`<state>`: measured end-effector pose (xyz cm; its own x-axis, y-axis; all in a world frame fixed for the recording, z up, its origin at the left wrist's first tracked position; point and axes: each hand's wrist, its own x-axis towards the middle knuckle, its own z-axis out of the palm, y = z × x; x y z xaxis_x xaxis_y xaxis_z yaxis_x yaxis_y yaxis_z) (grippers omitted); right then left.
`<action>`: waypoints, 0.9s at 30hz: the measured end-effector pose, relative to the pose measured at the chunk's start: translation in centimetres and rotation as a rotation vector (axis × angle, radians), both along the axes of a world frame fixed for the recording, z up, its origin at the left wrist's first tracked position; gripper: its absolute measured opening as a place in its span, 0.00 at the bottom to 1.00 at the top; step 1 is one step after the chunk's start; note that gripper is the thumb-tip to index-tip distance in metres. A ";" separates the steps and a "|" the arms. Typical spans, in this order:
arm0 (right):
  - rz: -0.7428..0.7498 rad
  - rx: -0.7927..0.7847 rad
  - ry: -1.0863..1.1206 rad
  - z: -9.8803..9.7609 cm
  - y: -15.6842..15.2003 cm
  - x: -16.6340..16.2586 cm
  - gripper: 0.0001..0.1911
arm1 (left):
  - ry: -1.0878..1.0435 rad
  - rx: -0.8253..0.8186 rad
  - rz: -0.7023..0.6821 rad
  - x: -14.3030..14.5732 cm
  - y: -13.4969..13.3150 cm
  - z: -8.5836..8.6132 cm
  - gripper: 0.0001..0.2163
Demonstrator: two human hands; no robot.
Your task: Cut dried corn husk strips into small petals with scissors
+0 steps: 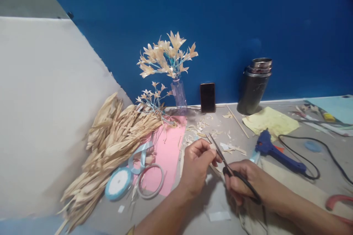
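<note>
My right hand (249,180) grips black-handled scissors (225,162), their blades pointing up and to the left and a little apart. Close beside the blades, my left hand (197,165) pinches a small pale piece of dried husk (213,147), mostly covered by the fingers. Whether the blades touch the piece, I cannot tell. Husk scraps (202,130) lie scattered on the table beyond both hands. To the right of the scissors rests a blue glue gun (278,152) with a black cord.
Dried husks (118,143) are heaped at left, near pink paper (168,154), a blue ribbon spool (119,183) and a tape roll (150,192). Behind stand a vase (179,97) of husk flowers (165,57), a phone (207,97) and a dark flask (253,88). Yellow paper (271,121) lies right.
</note>
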<state>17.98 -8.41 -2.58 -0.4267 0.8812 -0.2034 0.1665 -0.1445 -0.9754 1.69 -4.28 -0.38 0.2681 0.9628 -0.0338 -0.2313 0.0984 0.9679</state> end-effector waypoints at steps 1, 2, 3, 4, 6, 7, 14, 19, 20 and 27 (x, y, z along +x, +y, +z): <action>-0.004 -0.007 -0.001 0.0 0.0 -0.1 0.31 | -0.001 -0.004 -0.001 0.0 0.0 0.0 0.04; -0.013 -0.016 -0.006 0.0 0.0 -0.1 0.31 | -0.003 -0.009 -0.002 0.0 0.0 0.0 0.05; -0.025 -0.030 -0.011 0.0 0.0 -0.2 0.31 | -0.006 -0.012 -0.003 0.0 0.0 0.0 0.05; -0.036 -0.047 -0.013 -0.1 -0.1 -0.2 0.30 | -0.010 -0.014 -0.005 0.1 0.0 0.0 0.05; -0.053 -0.076 -0.002 -0.3 -0.1 -0.3 0.30 | -0.022 -0.017 -0.003 0.1 -0.1 0.0 0.05; -0.059 -0.088 0.009 -0.3 -0.1 -0.3 0.30 | -0.028 -0.018 -0.002 0.1 -0.1 0.1 0.05; -0.065 -0.059 0.052 0.5 0.0 0.0 0.30 | 0.001 -0.004 -0.029 0.0 -0.1 0.4 0.06; -0.035 0.000 0.027 0.5 -0.1 0.1 0.29 | -0.032 -0.081 -0.058 0.1 0.0 -0.1 0.07; -0.027 -0.005 0.041 0.3 -0.2 0.0 0.29 | -0.049 -0.096 -0.051 0.1 0.0 -0.2 0.07; -0.092 -0.055 0.073 0.0 -0.4 -1.1 0.29 | -0.135 -0.155 -0.017 0.4 -0.2 -0.5 0.08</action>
